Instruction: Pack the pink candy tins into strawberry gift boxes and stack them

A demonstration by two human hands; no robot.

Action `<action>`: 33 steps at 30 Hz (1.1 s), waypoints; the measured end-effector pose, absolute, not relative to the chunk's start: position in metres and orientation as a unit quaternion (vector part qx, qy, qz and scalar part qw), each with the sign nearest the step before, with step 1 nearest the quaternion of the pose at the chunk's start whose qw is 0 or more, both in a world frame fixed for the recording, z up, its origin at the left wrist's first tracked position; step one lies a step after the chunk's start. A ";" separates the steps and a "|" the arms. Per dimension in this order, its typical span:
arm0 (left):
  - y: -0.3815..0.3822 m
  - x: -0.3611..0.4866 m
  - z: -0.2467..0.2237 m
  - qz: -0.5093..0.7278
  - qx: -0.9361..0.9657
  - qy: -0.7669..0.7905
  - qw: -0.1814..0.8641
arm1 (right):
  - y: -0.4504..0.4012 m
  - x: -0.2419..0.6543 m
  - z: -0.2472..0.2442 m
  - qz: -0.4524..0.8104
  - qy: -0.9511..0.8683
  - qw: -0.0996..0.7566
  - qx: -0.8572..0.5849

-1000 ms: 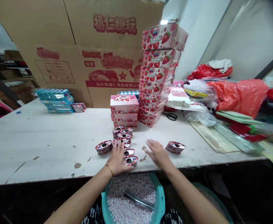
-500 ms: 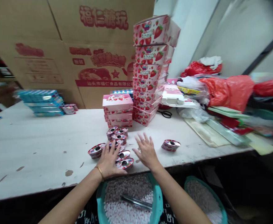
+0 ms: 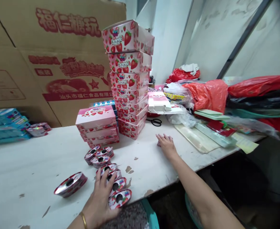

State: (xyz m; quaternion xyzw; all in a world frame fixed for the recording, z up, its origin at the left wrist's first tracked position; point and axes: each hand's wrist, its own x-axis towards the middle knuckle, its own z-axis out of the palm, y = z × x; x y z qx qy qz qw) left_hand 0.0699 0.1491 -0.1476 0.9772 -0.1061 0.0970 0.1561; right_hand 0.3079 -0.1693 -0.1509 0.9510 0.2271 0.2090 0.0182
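Several oval strawberry-print packs (image 3: 119, 197) with dark round holes stand in a row at the table's front edge. My left hand (image 3: 101, 194) rests against the left side of that row, fingers spread over the packs. One similar pack (image 3: 71, 184) lies apart on the left, and more (image 3: 101, 161) sit behind the row. On the right, my right hand (image 3: 166, 145) reaches over a small pack (image 3: 158, 143), its fingers curled round it and covering most of it.
Pink strawberry boxes (image 3: 124, 62) form a tall stack, with a shorter stack (image 3: 96, 117) beside it. Black scissors (image 3: 155, 122), plastic bags (image 3: 208, 95) and flat sheets lie to the right. A teal basin (image 3: 151, 216) is below the table edge.
The view has turned right and come closer. My right hand has moved right from beside the row to the lone pack and closed round it. My left hand stays at the row.
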 end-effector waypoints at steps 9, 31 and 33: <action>0.060 0.173 -0.144 0.049 0.962 -0.191 0.191 | -0.172 0.416 -0.136 0.195 0.204 -0.065 0.957; -0.055 0.365 -0.150 -0.062 0.890 -0.114 0.437 | -0.275 0.332 -0.171 0.085 0.141 -0.439 0.884; -0.050 0.374 -0.151 -0.100 0.869 -0.109 0.472 | -0.275 0.343 -0.173 0.074 0.145 -0.436 0.885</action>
